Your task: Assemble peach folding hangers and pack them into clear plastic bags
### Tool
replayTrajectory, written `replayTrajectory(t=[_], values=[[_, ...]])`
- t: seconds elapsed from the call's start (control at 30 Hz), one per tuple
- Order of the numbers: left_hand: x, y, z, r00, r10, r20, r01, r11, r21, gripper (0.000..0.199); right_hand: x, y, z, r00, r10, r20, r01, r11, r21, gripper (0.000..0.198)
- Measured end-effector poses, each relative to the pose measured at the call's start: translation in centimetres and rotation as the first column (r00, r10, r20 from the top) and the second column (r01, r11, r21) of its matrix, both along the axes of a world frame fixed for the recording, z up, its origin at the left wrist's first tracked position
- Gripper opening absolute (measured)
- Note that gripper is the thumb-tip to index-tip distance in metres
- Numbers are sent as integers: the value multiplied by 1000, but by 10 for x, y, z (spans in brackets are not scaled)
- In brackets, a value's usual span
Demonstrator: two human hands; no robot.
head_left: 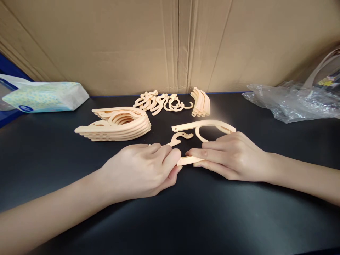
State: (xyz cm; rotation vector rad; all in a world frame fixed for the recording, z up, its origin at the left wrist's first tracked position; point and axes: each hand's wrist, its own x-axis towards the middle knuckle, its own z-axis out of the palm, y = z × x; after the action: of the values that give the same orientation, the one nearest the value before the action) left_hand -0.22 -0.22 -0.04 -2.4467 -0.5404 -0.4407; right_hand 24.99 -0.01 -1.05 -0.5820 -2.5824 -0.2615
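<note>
On the black tabletop [239, 219], the left hand [140, 170] and right hand [231, 156] both have fingers clamped on a peach plastic hanger piece [187, 160], near a stack of peach hangers [117, 125].

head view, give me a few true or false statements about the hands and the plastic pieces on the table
1. Both hands grip one pale plastic strip between them. True: left hand, right hand.
2. A stack of hanger pieces lies left of the loose hooks. True.
3. The tissue pack sits at the right edge. False: it is far left.
4. The clear plastic bag lies under the left hand. False: it lies far right, apart from both hands.
5. The table is white. False: it is black.
</note>
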Motion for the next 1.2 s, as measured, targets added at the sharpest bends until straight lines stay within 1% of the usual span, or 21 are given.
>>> replayTrajectory(t=[0.17, 0.27, 0.33, 0.47, 0.57, 0.63, 0.7, 0.8, 0.83, 0.9, 1.0, 1.1, 1.2], values=[[1, -2, 3, 999, -9, -37, 7, 999, -48, 28, 0, 0, 1, 1000, 15, 21, -15, 1000, 24, 30], [2, -2, 5, 999, -13, -44, 12, 999, -35, 28, 0, 1, 1, 999, 11, 30, -12, 999, 42, 31], [2, -2, 5, 999, -18, -49, 17, 999, -28, 27, -1, 2, 1, 999, 20, 35, -22, 999, 42, 31], [4, -3, 5, 994, -65, -91, 59, 996, -69, 29, -2, 2, 0, 998, 58, 24, -59, 998, 22, 28], [4, -4, 5, 994, -64, -85, 56, 994, -91, 30, -3, -1, 2, 998, 67, 7, -67, 997, 35, 30], [4, -5, 4, 996, -49, -69, 42, 993, -108, 30, -2, -3, 4, 998, 55, -33, -54, 998, 42, 33], [4, -5, 4, 998, -42, -54, 35, 993, -110, 30, -1, -4, 6, 995, 25, -101, -20, 998, 56, 31], [3, -5, 4, 999, -26, -42, 22, 995, -95, 30, 0, -2, 9, 969, -64, -240, 86, 993, 82, 24], [3, -6, 5, 999, -24, -43, 20, 996, -89, 30, 1, 0, 10, 955, -100, -281, 125, 990, 72, 23], [2, -6, 5, 998, -29, -54, 24, 996, -81, 30, 2, 5, 10, 933, -169, -319, 179, 984, 4, 23], [1, -5, 3, 998, -48, -48, 45, 997, -62, 29, 3, 10, 8, 929, -232, -286, 202, 970, -132, 22], [-1, -5, 1, 997, -62, -54, 58, 996, -70, 29, 2, 12, 6, 936, -243, -254, 192, 959, -211, 22], [0, -6, 1, 995, -87, -41, 83, 993, -85, 28, 1, 11, 5, 940, -233, -249, 169, 952, -254, 21]])
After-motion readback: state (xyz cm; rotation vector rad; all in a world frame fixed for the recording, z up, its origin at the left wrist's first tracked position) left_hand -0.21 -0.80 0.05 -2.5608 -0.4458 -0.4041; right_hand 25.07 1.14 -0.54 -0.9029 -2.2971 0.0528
